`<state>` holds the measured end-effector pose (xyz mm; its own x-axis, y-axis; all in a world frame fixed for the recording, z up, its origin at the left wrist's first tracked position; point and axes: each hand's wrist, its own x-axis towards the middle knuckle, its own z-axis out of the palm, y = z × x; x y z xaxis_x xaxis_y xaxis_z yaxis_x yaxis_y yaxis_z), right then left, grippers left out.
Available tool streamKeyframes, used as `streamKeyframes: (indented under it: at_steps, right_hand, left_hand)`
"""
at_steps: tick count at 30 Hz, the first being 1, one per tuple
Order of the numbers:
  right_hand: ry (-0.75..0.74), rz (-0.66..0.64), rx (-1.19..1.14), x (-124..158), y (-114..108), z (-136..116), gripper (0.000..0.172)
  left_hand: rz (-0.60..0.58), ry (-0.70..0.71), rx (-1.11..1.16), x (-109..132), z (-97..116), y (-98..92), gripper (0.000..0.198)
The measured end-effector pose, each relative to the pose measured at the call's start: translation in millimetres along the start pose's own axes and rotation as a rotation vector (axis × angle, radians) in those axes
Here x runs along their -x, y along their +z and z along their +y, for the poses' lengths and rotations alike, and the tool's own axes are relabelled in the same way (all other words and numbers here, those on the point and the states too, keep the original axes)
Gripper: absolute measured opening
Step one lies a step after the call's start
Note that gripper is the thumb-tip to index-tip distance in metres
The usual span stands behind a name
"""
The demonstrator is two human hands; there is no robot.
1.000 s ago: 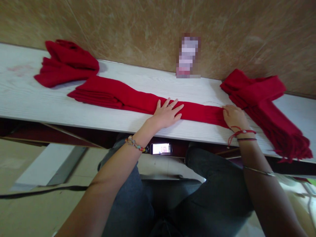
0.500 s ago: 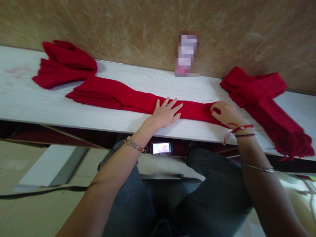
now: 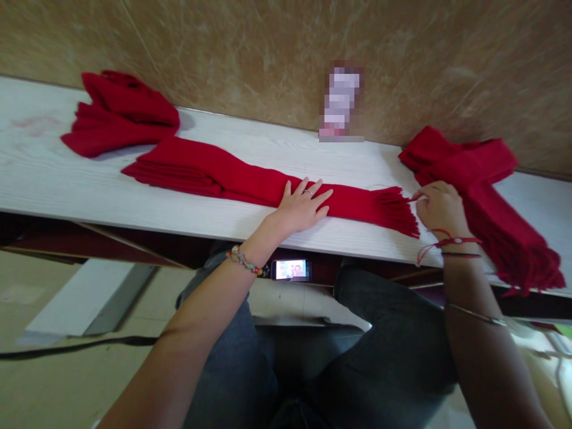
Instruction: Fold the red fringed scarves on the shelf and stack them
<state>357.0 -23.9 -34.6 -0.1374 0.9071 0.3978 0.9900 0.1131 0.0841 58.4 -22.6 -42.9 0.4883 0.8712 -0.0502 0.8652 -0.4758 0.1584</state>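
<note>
A long red scarf [image 3: 250,179] lies flat and folded along the white wooden tabletop, its left end stacked in several layers. My left hand [image 3: 304,205] rests on it, palm down and fingers spread, pressing the cloth. At the scarf's right end, the fringe [image 3: 395,210] fans out in loose strands. My right hand [image 3: 442,208] is just beyond that end, thumb and fingers pinched together on a strand of the fringe.
A crumpled red cloth [image 3: 125,119] sits at the back left. To the right lies another red scarf [image 3: 478,185], crossed over itself, its fringe near the front edge. A lit phone [image 3: 290,270] is below the table edge. A brown marbled wall [image 3: 250,59] stands behind.
My right hand has moved right, off the scarf's end to the tips of the fringe, which now shows spread out. My left hand has stayed in place.
</note>
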Motion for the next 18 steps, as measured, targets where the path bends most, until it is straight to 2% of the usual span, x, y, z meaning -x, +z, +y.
streamKeyframes:
  at_steps: [2, 3, 6, 8, 11, 14, 16, 18]
  right_hand:
    - [-0.092, 0.048, -0.126, -2, -5, -17, 0.024]
    - [-0.147, 0.027, -0.17, -4, -6, -27, 0.023]
    - [-0.299, -0.132, -0.21, -11, -4, -48, 0.021]
    - [-0.332, -0.214, -0.184, -13, 1, -47, 0.02]
    - [-0.19, -0.225, -0.083, -10, 8, -21, 0.019]
    - [0.009, -0.159, 0.016, 0, 11, 10, 0.021]
    - [0.059, -0.047, 0.024, 3, 10, 17, 0.022]
    - [0.011, 0.068, -0.039, 1, 8, 8, 0.023]
  left_hand:
    - [0.001, -0.007, -0.004, 0, 0, 0.0, 0.052]
    - [-0.004, -0.013, -0.007, 0, 1, -0.2, 0.052]
    - [-0.014, -0.02, -0.015, 1, 1, -1.0, 0.052]
    - [-0.011, -0.014, -0.018, 1, 1, -1.2, 0.052]
    - [-0.011, -0.012, -0.016, 0, 0, -1.0, 0.053]
    - [-0.014, -0.016, -0.011, 0, 0, -0.6, 0.053]
    - [-0.012, -0.018, -0.012, 0, 0, -0.6, 0.053]
    - [-0.012, -0.02, -0.015, 0, 1, -0.9, 0.053]
